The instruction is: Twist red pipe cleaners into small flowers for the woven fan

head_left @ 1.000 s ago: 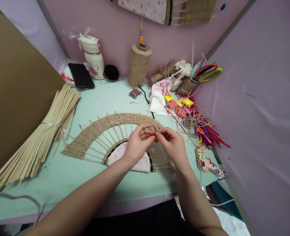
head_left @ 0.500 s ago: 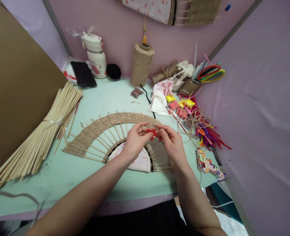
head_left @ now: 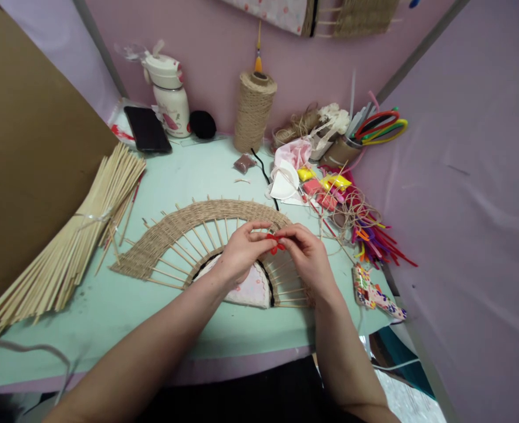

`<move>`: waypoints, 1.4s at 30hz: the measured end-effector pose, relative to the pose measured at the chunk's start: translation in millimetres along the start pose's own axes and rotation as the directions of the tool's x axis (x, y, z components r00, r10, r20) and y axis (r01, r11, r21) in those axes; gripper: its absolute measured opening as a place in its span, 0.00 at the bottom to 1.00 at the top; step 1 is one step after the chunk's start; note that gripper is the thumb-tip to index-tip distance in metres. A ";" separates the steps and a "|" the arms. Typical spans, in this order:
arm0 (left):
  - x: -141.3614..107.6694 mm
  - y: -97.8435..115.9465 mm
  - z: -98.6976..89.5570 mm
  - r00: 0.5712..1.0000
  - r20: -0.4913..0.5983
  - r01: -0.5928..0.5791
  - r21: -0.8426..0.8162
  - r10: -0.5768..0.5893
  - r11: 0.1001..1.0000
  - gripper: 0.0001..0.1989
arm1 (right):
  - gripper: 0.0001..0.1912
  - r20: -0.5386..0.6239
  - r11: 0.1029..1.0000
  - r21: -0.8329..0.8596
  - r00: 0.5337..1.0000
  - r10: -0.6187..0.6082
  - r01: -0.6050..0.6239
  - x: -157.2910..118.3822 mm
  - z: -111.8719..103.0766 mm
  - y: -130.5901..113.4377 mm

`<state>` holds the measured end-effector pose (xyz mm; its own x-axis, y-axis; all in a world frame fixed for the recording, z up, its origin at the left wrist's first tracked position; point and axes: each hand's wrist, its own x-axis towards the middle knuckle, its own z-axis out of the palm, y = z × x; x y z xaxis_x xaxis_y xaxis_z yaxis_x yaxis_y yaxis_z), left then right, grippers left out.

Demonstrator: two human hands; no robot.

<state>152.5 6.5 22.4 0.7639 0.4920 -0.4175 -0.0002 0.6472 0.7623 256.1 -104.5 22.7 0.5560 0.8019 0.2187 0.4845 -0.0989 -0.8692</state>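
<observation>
Between my two hands is a small red pipe cleaner (head_left: pixel 276 247) bent into loops like petals. My left hand (head_left: pixel 243 249) pinches it from the left with thumb and fingers. On its other side, the thumb and forefinger of my right hand (head_left: pixel 306 254) close on it; the fingers hide part of its shape. Below both hands lies a half-round woven fan (head_left: pixel 162 238) of thin sticks and brown twine, with a pale patterned cloth centre (head_left: pixel 253 288) edged in black. My right hand and forearm cover some of the fan's right side.
On the left lies a tied bundle of sticks (head_left: pixel 72 244). A phone (head_left: pixel 147 129), a bottle (head_left: pixel 170 97) and a twine spool (head_left: pixel 254 111) stand or lie at the back. Coloured pipe cleaners (head_left: pixel 383 247), clay packets (head_left: pixel 314 187) and a patterned glue gun (head_left: pixel 374 294) lie at right.
My fingers have shifted slightly on the red pipe cleaner, and its loops have turned a little. Both hands stay over the fan. The camera view has tilted slightly.
</observation>
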 end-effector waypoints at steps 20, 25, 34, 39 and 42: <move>-2.9 -1.0 -3.6 0.988 0.013 -0.146 0.393 0.153 0.908 0.29 | 0.10 0.056 0.990 -0.106 0.994 -0.089 0.095 0.7 -6.7 -6.6; -1.8 -8.5 -6.2 0.965 0.078 -0.255 0.492 0.249 0.832 0.27 | 0.05 0.157 0.969 -0.216 0.984 -0.085 0.118 3.4 -5.1 -10.7; -4.5 2.6 0.4 0.999 -0.018 -0.044 0.241 0.049 0.970 0.24 | 0.06 0.046 0.997 -0.063 0.998 0.036 -0.033 -1.4 -1.9 -1.6; -0.5 3.5 -2.9 0.993 -0.066 -0.072 0.287 0.095 0.955 0.25 | 0.12 -0.017 0.939 0.236 0.965 0.261 -0.250 -3.4 -7.1 4.1; 0.6 0.5 -3.7 0.989 -0.043 -0.124 0.273 0.141 0.954 0.24 | 0.09 -0.039 0.951 0.195 0.967 0.252 -0.240 -3.6 -3.7 3.3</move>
<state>150.5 9.2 20.6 0.7276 0.6032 -0.3269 0.0814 0.3971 0.9141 258.1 -109.9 20.7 0.6864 0.7272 0.0096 0.1957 -0.1720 -0.9655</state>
